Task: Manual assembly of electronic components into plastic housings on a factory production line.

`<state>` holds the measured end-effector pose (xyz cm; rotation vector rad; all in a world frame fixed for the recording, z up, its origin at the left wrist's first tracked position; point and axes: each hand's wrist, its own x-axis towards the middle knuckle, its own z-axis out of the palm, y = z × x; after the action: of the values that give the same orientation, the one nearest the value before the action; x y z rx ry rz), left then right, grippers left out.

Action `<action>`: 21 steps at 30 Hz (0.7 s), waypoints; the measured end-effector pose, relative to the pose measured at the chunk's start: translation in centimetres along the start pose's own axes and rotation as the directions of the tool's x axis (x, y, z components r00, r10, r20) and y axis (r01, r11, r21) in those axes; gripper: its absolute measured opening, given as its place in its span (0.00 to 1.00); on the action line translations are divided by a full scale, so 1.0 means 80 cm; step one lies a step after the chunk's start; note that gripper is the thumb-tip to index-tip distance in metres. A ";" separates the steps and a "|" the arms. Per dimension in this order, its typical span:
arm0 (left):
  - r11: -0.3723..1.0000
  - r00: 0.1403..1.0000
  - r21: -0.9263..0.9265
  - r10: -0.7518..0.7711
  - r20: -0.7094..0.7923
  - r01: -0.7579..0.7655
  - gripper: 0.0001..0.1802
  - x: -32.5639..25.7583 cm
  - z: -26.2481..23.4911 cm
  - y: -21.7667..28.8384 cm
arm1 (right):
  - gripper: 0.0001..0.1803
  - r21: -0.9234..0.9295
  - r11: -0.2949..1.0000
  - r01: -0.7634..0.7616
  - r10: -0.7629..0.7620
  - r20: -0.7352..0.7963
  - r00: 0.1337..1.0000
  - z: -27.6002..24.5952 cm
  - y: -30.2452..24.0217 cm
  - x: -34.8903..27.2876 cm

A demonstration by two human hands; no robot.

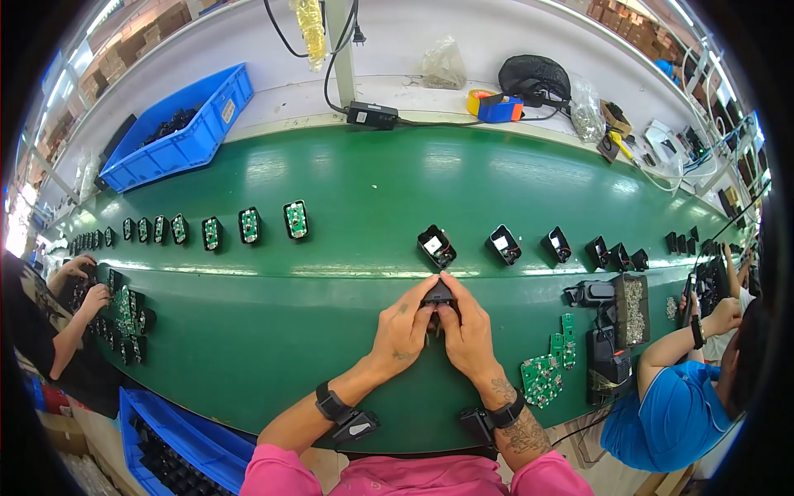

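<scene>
Two bare hands meet at the centre of the frame, both gripping one small black plastic housing (439,293) — left hand (401,329) on its left side, right hand (471,335) on its right, fingertips together at the top and thumbs at the near edge. The housing is held over the green tabletop (331,339); its inside can't be made out. Each wrist wears a black strap with a boxy device, left device (356,426) and right device (476,426), both at lower centre.

Just above the fingertips sits an open black case (437,246) with a white piece and wires inside; more open black cases (504,245) run in a row toward the right. Left of centre, another row: black shells (296,220) with green circuit boards showing, trailing to the far left.

Lower right of centre — a cluster of bare green circuit boards (542,380), near a grey tray (619,318) of small pale parts. Upper left, a blue crate (157,169) with black pieces in it; second blue crate (198,425) at lower left. Along the upper edge, a black power adapter (371,116) and a blue tape dispenser (501,110). Co-worker's hands (93,299) at far left touch black parts; blue-sleeved co-worker (666,409) at right.
</scene>
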<state>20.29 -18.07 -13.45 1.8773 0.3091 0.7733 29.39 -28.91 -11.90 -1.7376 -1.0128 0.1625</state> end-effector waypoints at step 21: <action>0.740 0.894 -0.566 -0.449 -0.011 0.364 0.10 0.005 0.001 -0.014 | 0.42 0.129 0.989 -0.066 0.046 0.154 0.987 -0.004 -0.011 -0.005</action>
<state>20.80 -17.41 -14.32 1.1443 0.5130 0.6101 28.86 -29.35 -11.12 -1.6510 -1.0378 0.3944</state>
